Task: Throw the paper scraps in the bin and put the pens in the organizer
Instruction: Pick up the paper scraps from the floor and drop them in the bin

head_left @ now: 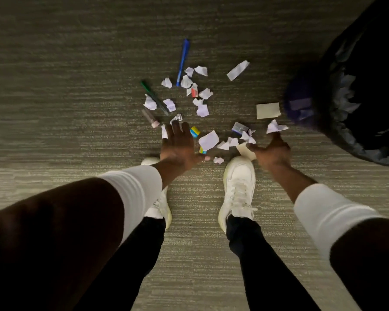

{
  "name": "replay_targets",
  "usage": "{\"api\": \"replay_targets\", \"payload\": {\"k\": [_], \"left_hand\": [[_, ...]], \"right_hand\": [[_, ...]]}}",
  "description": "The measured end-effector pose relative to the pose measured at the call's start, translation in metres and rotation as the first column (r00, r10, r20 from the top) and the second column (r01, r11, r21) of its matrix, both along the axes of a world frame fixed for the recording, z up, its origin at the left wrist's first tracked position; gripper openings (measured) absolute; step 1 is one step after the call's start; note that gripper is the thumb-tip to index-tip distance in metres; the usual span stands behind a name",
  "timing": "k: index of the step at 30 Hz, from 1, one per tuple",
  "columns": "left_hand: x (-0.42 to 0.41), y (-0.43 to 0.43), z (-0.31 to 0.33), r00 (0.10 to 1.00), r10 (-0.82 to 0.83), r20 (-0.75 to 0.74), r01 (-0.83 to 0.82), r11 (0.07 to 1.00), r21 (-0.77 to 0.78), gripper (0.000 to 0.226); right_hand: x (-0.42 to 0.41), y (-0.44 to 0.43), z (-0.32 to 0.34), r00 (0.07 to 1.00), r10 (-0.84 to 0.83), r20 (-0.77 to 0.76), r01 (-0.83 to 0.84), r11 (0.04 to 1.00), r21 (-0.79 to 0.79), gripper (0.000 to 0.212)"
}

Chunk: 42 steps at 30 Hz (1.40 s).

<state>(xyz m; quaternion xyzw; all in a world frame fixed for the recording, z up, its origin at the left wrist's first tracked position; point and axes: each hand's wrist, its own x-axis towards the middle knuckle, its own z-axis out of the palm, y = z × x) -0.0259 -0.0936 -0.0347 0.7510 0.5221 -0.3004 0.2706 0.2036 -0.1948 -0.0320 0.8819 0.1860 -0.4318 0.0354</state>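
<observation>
Several white paper scraps lie scattered on the carpet in front of my feet, with a cream note and small coloured pieces among them. A blue pen lies farthest away, a green pen to its left, and a pale pink-grey pen nearer me. My left hand hovers palm down over the near scraps with its fingers spread. My right hand is open too; its fingertips reach a white scrap and its thumb touches a cream piece. The bin, lined with a black bag, stands at the right.
A blurred purple round container sits against the bin's left side. My two white shoes stand just behind the scraps. Grey striped carpet stretches all around.
</observation>
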Motion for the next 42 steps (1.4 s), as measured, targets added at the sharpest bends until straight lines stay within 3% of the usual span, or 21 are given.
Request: {"api": "replay_targets", "payload": {"k": [2, 6, 8, 11, 15, 18, 22, 24, 26, 30, 36, 42], "left_hand": [[-0.005, 0.003, -0.024, 1.000, -0.028, 0.004, 0.028, 0.999, -0.034, 0.141], [0.004, -0.005, -0.061, 0.987, -0.147, 0.062, 0.148, 0.989, -0.003, 0.147], [0.013, -0.018, -0.075, 0.979, -0.173, 0.103, 0.174, 0.985, 0.003, 0.144], [0.023, -0.036, -0.091, 0.970, -0.189, 0.152, 0.183, 0.982, 0.054, 0.114], [0.025, -0.039, -0.100, 0.969, -0.188, 0.162, 0.173, 0.980, 0.102, 0.070], [0.018, -0.029, -0.103, 0.926, -0.303, 0.227, 0.269, 0.948, 0.169, 0.049], [0.012, -0.013, -0.106, 0.805, -0.535, 0.256, 0.476, 0.841, 0.257, 0.034], [0.010, -0.009, -0.106, 0.792, -0.575, 0.208, 0.534, 0.816, 0.223, 0.043], [0.007, -0.007, -0.103, 0.774, -0.598, 0.208, 0.559, 0.800, 0.221, 0.054], [-0.004, -0.011, -0.094, 0.787, -0.556, 0.266, 0.518, 0.831, 0.205, 0.039], [0.000, -0.010, -0.085, 0.887, -0.307, 0.345, 0.285, 0.952, 0.114, 0.043], [0.001, -0.006, -0.052, 0.909, -0.169, 0.381, 0.169, 0.985, 0.034, 0.029]], "right_hand": [[0.000, -0.003, -0.027, 0.999, 0.034, 0.021, -0.032, 0.998, -0.049, 0.104], [-0.007, 0.003, -0.061, 0.987, 0.156, 0.030, -0.158, 0.983, 0.089, 0.090], [-0.015, 0.008, -0.069, 0.979, 0.202, 0.025, -0.203, 0.966, 0.157, 0.097], [-0.024, 0.012, -0.079, 0.960, 0.274, 0.054, -0.277, 0.914, 0.296, 0.100], [-0.036, 0.027, -0.082, 0.868, 0.494, 0.052, -0.488, 0.831, 0.267, 0.106], [-0.048, 0.038, -0.079, 0.816, 0.578, 0.034, -0.560, 0.773, 0.298, 0.098], [-0.069, 0.046, -0.078, 0.697, 0.717, 0.001, -0.679, 0.660, 0.321, 0.073], [-0.078, 0.047, -0.080, 0.658, 0.753, -0.003, -0.716, 0.628, 0.304, 0.067], [-0.080, 0.047, -0.083, 0.662, 0.749, 0.011, -0.715, 0.628, 0.308, 0.060], [-0.077, 0.041, -0.090, 0.735, 0.678, 0.035, -0.639, 0.673, 0.372, 0.044], [-0.068, 0.036, -0.094, 0.901, 0.428, 0.072, -0.406, 0.772, 0.489, 0.019], [-0.058, 0.033, -0.067, 0.965, 0.222, 0.138, -0.262, 0.807, 0.530, 0.025]]}}
